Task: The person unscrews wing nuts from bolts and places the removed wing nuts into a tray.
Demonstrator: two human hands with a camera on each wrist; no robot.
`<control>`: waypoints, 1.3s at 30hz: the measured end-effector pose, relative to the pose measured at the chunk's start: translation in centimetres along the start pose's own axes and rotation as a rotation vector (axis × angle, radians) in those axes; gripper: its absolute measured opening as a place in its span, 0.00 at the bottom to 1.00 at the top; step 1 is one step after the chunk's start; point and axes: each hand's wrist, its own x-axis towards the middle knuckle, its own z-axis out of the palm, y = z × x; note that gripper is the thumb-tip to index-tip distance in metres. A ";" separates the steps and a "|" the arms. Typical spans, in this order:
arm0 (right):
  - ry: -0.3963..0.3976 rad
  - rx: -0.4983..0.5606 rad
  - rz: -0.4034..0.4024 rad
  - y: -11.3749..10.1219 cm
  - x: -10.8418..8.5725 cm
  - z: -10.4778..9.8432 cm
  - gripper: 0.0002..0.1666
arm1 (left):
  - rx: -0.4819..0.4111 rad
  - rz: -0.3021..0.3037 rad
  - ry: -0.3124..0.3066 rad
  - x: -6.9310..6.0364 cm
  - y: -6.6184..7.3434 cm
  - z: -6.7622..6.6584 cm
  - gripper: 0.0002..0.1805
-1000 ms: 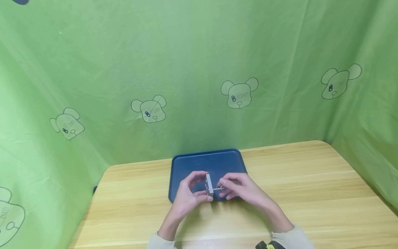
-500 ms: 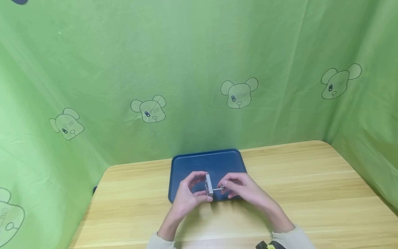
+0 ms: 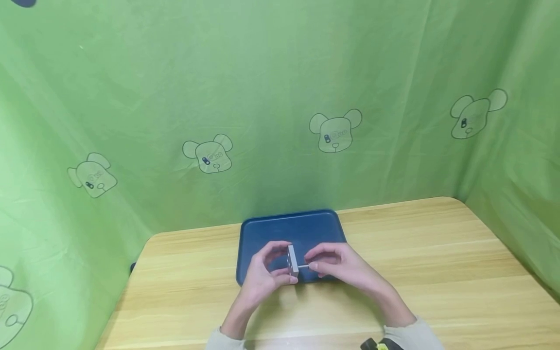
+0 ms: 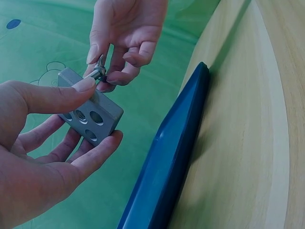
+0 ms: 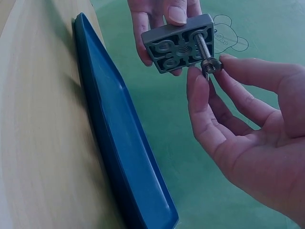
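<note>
A grey block (image 3: pixel 293 261) with several round holes stands on edge between the fingers and thumb of my left hand (image 3: pixel 261 277), above the tray. In the right wrist view its ribbed, hollowed face shows, and a threaded screw (image 5: pixel 202 46) sticks out near one corner of the block (image 5: pixel 178 44). My right hand (image 3: pixel 345 265) pinches the winged metal head (image 5: pixel 211 65) at the screw's outer end between thumb and fingers. In the left wrist view my left thumb lies across the block's edge (image 4: pixel 107 107), close to the screw.
A blue tray (image 3: pixel 286 226) lies on the wooden table (image 3: pixel 407 243) beneath and behind the hands. Green cloth (image 3: pixel 271 97) with printed bear heads hangs behind the table and at both sides. A black and yellow object (image 3: pixel 375 344) shows at the bottom edge by the right sleeve.
My right fingers have shifted around the screw's head, which was visible in the head view before and is now covered by them. The left hand and the block have hardly moved.
</note>
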 end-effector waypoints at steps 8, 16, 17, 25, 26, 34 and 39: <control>-0.018 0.031 -0.003 0.1 0.1 0.0 0.22 | -0.019 -0.005 0.009 -0.1 0.2 0.0 0.42; -0.008 0.026 0.026 0.1 0.1 0.0 0.22 | -0.027 -0.004 0.006 -0.1 0.3 0.0 0.42; -0.007 0.024 0.029 0.1 0.0 0.0 0.21 | -0.027 -0.003 0.007 -0.1 0.3 0.0 0.42; 0.001 0.010 0.029 0.0 0.1 0.1 0.18 | -0.014 -0.002 0.010 -0.2 0.3 -0.1 0.42; 0.003 0.007 0.030 0.0 0.1 0.1 0.17 | -0.011 -0.002 0.011 -0.1 0.3 -0.1 0.42; 0.011 -0.020 0.015 -0.1 0.2 0.2 0.16 | -0.002 0.000 0.009 -0.1 0.2 -0.1 0.42; 0.016 -0.021 0.003 0.0 0.2 0.1 0.15 | 0.012 0.000 0.007 0.0 0.2 -0.1 0.42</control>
